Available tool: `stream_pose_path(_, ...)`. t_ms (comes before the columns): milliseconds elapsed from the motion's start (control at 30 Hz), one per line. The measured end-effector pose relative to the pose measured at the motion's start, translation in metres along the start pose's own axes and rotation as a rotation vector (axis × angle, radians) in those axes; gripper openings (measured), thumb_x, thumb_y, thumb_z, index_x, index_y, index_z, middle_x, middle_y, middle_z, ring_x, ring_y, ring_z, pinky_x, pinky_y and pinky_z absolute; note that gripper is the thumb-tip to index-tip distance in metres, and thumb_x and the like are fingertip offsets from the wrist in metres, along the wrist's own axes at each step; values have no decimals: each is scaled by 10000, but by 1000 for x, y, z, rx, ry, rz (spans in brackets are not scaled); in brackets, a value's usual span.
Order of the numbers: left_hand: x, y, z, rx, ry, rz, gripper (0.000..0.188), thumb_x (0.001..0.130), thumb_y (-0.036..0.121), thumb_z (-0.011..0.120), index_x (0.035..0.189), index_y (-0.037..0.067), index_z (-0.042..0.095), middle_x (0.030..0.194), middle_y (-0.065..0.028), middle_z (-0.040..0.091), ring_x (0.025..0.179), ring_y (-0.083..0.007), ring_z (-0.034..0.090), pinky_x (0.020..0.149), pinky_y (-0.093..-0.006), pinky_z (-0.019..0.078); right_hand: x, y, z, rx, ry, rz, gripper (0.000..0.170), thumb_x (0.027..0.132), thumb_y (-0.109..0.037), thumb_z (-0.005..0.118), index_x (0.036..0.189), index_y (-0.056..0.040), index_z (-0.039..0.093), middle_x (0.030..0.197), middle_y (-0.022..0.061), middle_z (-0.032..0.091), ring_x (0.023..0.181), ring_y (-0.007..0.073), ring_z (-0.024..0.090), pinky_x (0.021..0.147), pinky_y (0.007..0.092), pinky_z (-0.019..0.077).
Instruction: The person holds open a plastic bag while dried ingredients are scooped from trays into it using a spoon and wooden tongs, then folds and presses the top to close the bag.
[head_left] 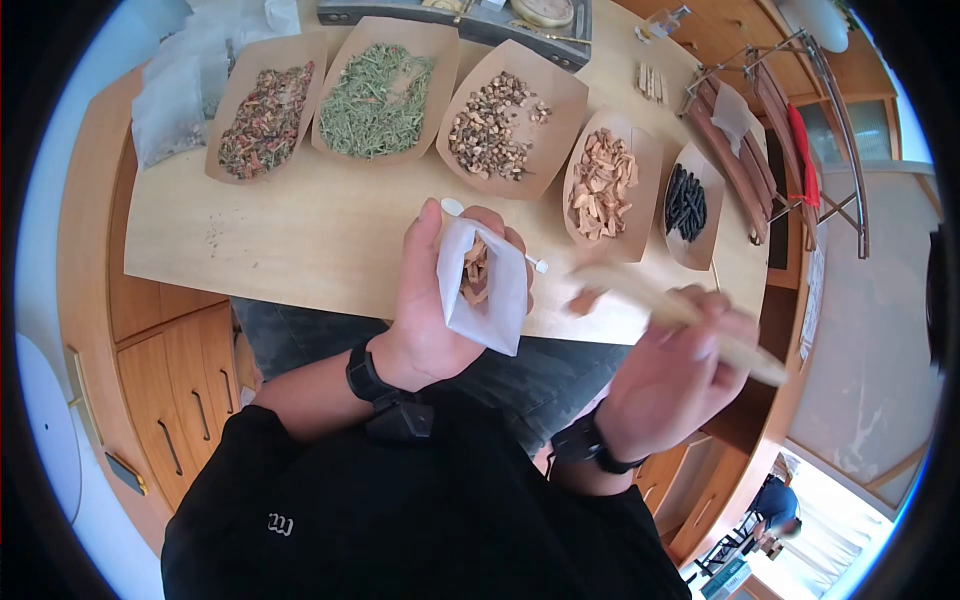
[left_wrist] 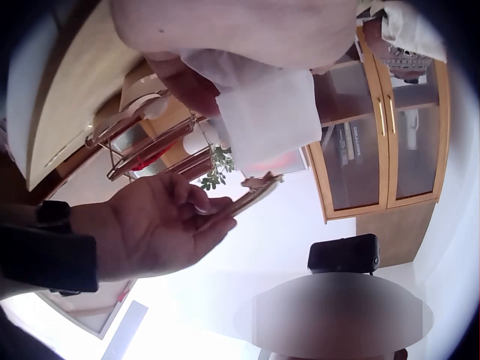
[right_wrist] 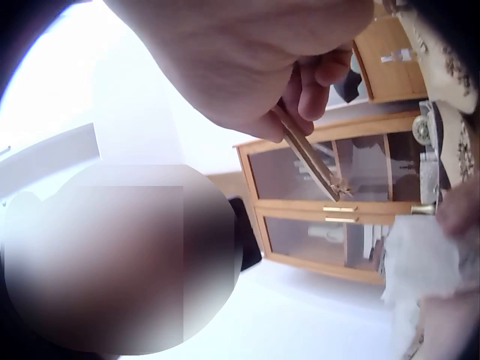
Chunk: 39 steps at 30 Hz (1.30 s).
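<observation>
My left hand (head_left: pixel 425 325), palm up, holds a small white translucent pouch (head_left: pixel 495 318), its mouth open and tan dried slices (head_left: pixel 474 272) inside. To the right of it, my right hand (head_left: pixel 672 375) pinches a long pale wooden tool (head_left: pixel 745 358), blurred in the head view. Tan pieces (right_wrist: pixel 341 186) sit at the tool's far end in the right wrist view. A blurred brown piece (head_left: pixel 584 300) shows below that end in the head view. The tool and pouch are apart. In the left wrist view the pouch (left_wrist: pixel 266 120) hangs below my left hand (left_wrist: pixel 236 30).
Paper trays across the table (head_left: pixel 190 240) hold reddish dried bits (head_left: pixel 265 120), green stems (head_left: pixel 370 105), brown chunks (head_left: pixel 490 130), tan slices (head_left: pixel 603 185) and black sticks (head_left: pixel 685 203). Clear bags (head_left: pixel 180 105) lie left, a grey box (head_left: pixel 560 48) behind, a metal-framed rack (head_left: pixel 735 150) right.
</observation>
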<state>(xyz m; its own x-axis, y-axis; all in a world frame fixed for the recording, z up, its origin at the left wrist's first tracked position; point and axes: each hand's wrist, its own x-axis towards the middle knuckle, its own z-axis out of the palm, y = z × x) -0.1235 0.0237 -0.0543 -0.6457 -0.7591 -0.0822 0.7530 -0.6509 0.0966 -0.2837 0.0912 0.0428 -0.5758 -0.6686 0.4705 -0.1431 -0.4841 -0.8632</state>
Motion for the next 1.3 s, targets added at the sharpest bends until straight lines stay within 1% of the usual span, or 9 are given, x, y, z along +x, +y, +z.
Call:
stream_pose_path(133,-1,-2,13,-14,266,14,601,1171,717,399,1207,173,652,1039,-33,593,993,-212,594,849,-384,528,-29,2,7,-164,-312,-207,350,918,-56,926,1169,-30,683,990,126,780,774,235,749,680,320,586)
stream_pose_path(233,-5,-2,17,-58,257,8,579,1186,690,390,1203,178,658,1029,-26,593,1000,-207,585,916,-381,491,-34,4,7,-335,-431,-288,375,906,-45,929,1190,-25,687,1002,137,782,774,255,749,679,337,579)
stream_pose_path(367,-6,-4,16,-70,280,12,557,1192,673,396,1205,182,657,1039,-27,612,993,-204,579,896,-378,490,-38,5,8,-399,-432,-319,387,868,-17,947,1184,-22,722,1021,143,802,794,261,735,680,345,565)
stream_pose_path(533,-6,-2,12,12,128,123,514,1200,639,411,1182,181,644,1069,-24,642,974,-198,567,876,-376,483,-34,-10,10,-505,-482,-290,398,818,10,959,1161,-24,760,1029,141,813,794,259,725,694,350,562)
stream_pose_path(700,-8,1,14,128,129,148,495,1206,620,401,1139,180,619,1053,-17,631,973,-190,565,857,-367,482,-26,-21,15,-629,-562,-270,404,783,15,964,1144,-26,786,1020,139,807,797,277,731,716,358,569)
stream_pose_path(767,-8,1,16,167,104,148,490,1207,615,399,1125,180,610,1046,-15,625,975,-188,564,852,-365,482,-24,-22,16,-636,-612,-166,389,774,0,970,1121,-24,796,1006,134,802,804,290,737,731,367,572)
stream_pose_path(967,-7,1,13,157,155,123,482,1207,604,391,1112,179,599,1016,-7,589,943,-185,533,846,-362,467,-23,-34,10,-600,-498,-111,346,788,15,952,1096,-16,796,965,125,794,805,309,748,717,385,579)
stream_pose_path(1067,-7,1,5,194,99,99,477,1204,602,398,1112,180,600,1010,-5,575,919,-181,512,829,-360,451,-20,-38,6,-658,-558,-116,318,801,26,942,1082,-7,796,929,129,787,788,313,749,708,381,582)
stream_pose_path(1300,-8,-5,22,108,146,43,476,1198,605,423,1105,171,596,992,0,550,863,-170,468,781,-352,417,-23,-26,9,-561,-477,-122,276,818,26,925,1059,-19,800,900,121,784,766,304,751,698,383,570)
